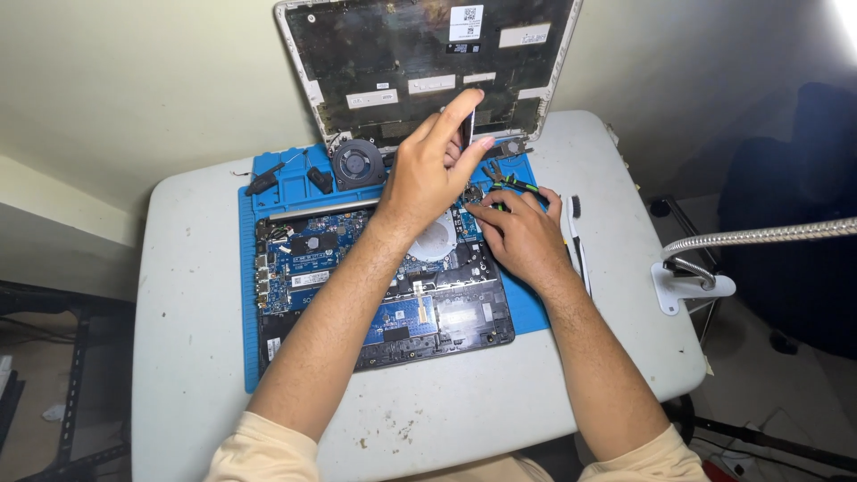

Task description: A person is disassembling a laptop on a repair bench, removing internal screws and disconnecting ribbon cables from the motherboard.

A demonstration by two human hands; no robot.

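Note:
An opened laptop base (pixel 357 295) with its blue circuit board exposed lies on a blue work mat (pixel 536 312). My left hand (pixel 433 165) is raised over the board's far right part, fingers closed on a thin dark tool (pixel 470 127) that stands upright. My right hand (pixel 518 234) rests on the laptop's right far corner, fingertips pinched low against the board; what they hold is hidden. Green-handled pliers (pixel 513 183) lie just beyond the right hand. The removed bottom cover (pixel 428 62) leans against the wall behind.
A round black fan (pixel 357 163) and small black parts (pixel 263 183) sit on the mat's far strip. A black and white brush (pixel 576 236) lies right of the mat. A gooseneck lamp (pixel 705 272) is clamped at the grey table's (pixel 187 339) right edge.

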